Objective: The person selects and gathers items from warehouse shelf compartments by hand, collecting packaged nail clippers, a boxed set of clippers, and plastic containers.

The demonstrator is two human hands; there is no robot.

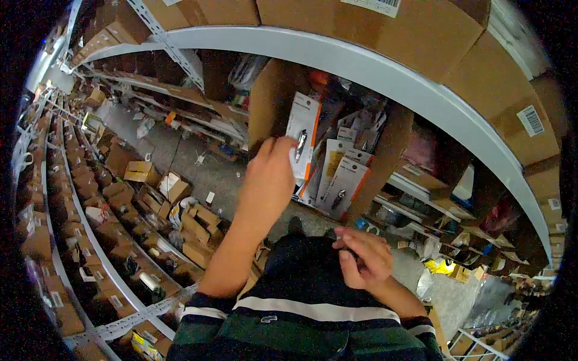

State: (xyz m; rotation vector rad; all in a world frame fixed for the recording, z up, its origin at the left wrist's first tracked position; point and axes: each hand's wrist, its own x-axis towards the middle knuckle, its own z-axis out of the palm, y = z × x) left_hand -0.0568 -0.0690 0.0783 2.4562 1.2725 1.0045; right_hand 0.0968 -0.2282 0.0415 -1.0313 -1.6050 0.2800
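The left hand pinches a packaged card at its lower left edge, with the fingers bent; the thumb's position cannot be told from this view. The card is white with an orange strip along its right side and carries a small metal clipper on its front. The card stands tilted at the left part of an open cardboard box, in front of the box's interior.

The box contains further cards of similar design, located to the right of the held card. The foremost of these leans at the near side of the box and also bears a clipper.

The right hand is positioned in front of the body, below the box and apart from it. Its fingers are loosely bent, and the thumb is spread away from them.

A white shelf beam curves across the view above the box and supports large cartons. Rows of small boxes occupy the shelving at left. Loose cartons lie on the grey floor. A yellow bag lies at lower right.
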